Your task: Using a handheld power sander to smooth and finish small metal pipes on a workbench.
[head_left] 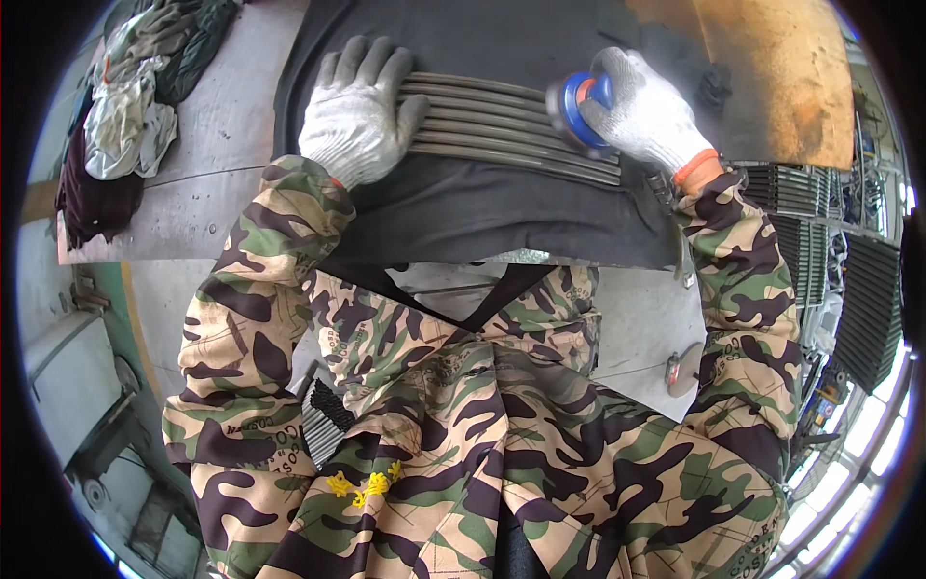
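Observation:
Several thin dark metal rods (482, 121) lie side by side on a black cloth (502, 207) spread over the table. My left hand (362, 116), in a white and grey work glove, rests flat over their left ends, its fingers stretched out and the thumb apart. Gloved the same way, my right hand (641, 106) wraps round a blue, round-headed hand sander (579, 114). The sander stands tilted at the right part of the rods; its disc edge is blurred. The glove partly hides the sander's body.
Crumpled clothes and rags (130, 116) are heaped at the table's left. A stained brown board (781, 77) covers the far right. Racks of metal bars (786, 227) stand beyond it. Below the table are a bundle of rods (326, 429) and a round disc (686, 371).

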### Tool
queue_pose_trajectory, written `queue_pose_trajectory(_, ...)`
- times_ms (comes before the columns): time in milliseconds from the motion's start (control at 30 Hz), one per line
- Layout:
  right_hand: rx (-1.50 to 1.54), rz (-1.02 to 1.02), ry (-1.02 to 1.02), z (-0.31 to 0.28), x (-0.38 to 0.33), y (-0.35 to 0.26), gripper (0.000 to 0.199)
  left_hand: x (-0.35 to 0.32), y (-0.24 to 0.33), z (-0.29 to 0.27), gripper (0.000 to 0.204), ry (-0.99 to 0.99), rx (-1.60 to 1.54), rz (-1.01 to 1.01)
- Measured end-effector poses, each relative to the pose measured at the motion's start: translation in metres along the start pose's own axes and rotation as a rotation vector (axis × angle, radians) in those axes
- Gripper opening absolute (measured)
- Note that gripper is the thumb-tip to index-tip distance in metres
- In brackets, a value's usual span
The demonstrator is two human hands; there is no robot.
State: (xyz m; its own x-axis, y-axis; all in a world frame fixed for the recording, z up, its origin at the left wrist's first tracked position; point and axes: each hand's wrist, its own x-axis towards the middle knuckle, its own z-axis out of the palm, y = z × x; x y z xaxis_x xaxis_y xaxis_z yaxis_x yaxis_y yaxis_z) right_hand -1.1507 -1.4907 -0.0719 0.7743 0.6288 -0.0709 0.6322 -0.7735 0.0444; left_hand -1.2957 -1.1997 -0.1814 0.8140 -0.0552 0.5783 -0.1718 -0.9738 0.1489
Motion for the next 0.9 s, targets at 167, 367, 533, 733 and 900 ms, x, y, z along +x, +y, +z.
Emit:
queue_pose_trajectory(167, 0.034, -0.071, -0.009, 0.001, -0.026, -0.003, 0.045, 0.002, -0.008, 0.005, 0.044, 0.0, 0.018, 0.039)
queue_pose_trajectory(367, 0.045, 0.028, 0.002, -0.004, -0.013, 0.008, 0.046, -0.004, -0.009, 0.0, 0.06, -0.277, 0.088, -0.056)
queue_pose_trajectory(533, 0.051, -0.034, 0.031, -0.001, -0.011, 0.007, 0.038, -0.01, -0.014, 0.009, 0.059, -0.214, 0.068, -0.045)
queue_pose_trajectory(733, 0.068, -0.15, -0.03, -0.001, -0.028, -0.008, 0.041, -0.011, -0.003, -0.008, 0.057, -0.282, 0.007, -0.07)
queue_pose_trajectory(900, 0.093, -0.075, -0.027, 0.0, -0.003, -0.036, 0.041, -0.014, -0.023, -0.002, 0.059, -0.327, -0.098, -0.054)
